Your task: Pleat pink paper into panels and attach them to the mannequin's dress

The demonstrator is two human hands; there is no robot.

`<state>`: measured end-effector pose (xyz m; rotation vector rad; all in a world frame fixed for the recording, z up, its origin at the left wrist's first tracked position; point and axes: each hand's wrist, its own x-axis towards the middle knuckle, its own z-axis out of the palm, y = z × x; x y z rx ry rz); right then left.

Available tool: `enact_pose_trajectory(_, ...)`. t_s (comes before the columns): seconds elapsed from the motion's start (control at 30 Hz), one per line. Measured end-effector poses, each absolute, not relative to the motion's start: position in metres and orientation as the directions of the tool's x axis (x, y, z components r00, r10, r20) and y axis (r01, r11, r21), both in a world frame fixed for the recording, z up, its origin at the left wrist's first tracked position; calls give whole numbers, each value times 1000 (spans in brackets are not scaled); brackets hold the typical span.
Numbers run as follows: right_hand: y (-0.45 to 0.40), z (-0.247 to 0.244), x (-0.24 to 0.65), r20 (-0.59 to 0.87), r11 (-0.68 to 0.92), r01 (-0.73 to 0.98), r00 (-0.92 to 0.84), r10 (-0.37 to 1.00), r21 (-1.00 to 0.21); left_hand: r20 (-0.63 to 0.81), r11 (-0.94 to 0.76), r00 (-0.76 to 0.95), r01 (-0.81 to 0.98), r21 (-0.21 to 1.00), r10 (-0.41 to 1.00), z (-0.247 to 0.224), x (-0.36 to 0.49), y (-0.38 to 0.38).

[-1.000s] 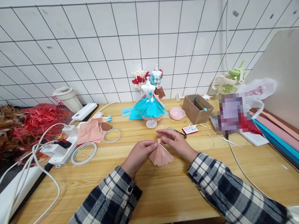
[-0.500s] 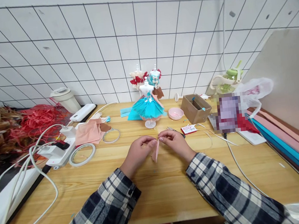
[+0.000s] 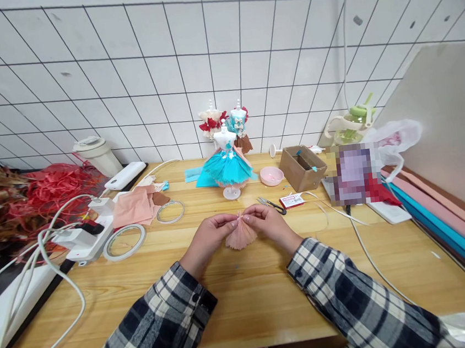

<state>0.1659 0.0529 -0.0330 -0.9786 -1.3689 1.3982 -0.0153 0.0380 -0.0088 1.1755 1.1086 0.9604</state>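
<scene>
A pleated piece of pink fabric (image 3: pixel 241 236) hangs fanned out between my two hands. My left hand (image 3: pixel 212 237) pinches its gathered top from the left, and my right hand (image 3: pixel 270 224) pinches the same top from the right. Just beyond them a small mannequin in a turquoise dress (image 3: pixel 228 163) stands on a white base. Small black-handled snips (image 3: pixel 272 205) lie past my right hand, beside a red and white packet (image 3: pixel 292 200).
At the left are tape rolls (image 3: pixel 124 242), peach fabric (image 3: pixel 134 206) and a power strip (image 3: pixel 94 241) with cables. A pink bowl (image 3: pixel 271 176) and cardboard box (image 3: pixel 303 167) stand behind. Fabric rolls (image 3: pixel 449 223) line the right side of the table (image 3: pixel 266 303).
The pink fabric has turned from edge-on to a fan shape facing me. My hands have moved slightly apart, and the snips show more fully.
</scene>
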Motion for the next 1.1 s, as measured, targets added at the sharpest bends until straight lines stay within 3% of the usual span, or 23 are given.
enact_pose_trajectory(0.13, 56, -38, 166, 41, 31, -51, -213, 976, -998, -122, 103, 198, 101, 989, 973, -13, -15, 40)
enact_pose_trajectory(0.23, 55, -36, 166, 79, 74, -35, -170, 982, -997, -145, 139, 207, 42, 989, 967, -16, -14, 40)
enact_pose_trajectory(0.5, 49, -23, 168, 187, 201, 23, -271, 944, -979, -178, 179, 253, 20, 984, 951, -13, -15, 38)
enact_pose_trajectory(0.77, 50, -28, 167, 77, 91, 53, -232, 970, -994, -83, 62, 220, 101, 993, 972, -17, -16, 41)
enact_pose_trajectory(1.1, 53, -35, 166, 139, 123, -67, -331, 933, -990, -33, 4, 259, 108, 994, 965, -21, -15, 42)
